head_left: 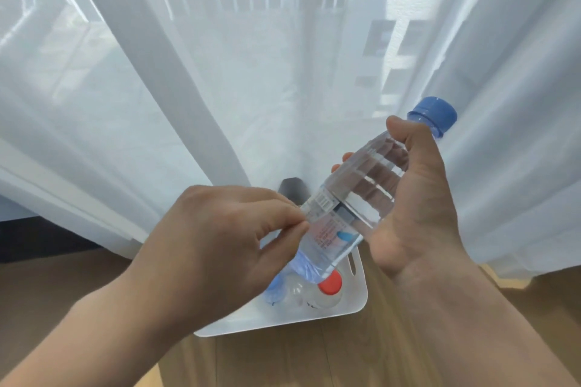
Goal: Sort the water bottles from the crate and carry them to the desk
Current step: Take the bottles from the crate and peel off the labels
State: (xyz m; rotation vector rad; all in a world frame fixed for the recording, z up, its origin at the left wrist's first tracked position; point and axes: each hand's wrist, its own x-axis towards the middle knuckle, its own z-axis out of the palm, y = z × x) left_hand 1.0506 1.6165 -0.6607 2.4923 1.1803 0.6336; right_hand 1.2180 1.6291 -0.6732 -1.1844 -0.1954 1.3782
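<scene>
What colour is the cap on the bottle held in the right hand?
Blue. The cap shows clearly in the head view, above the right hand.

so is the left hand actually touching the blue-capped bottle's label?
Touching. The head view shows the left hand pinching the label edge between thumb and fingertips, while the right hand grips the blue-capped bottle above the white crate.

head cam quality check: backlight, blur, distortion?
Head view: strong backlight through the curtain washes out the top; wide-angle bends the floor edges; bottle sharp enough to show its barcode, crate contents softer; right hand shaded on the palm side, left hand evenly lit.
</scene>
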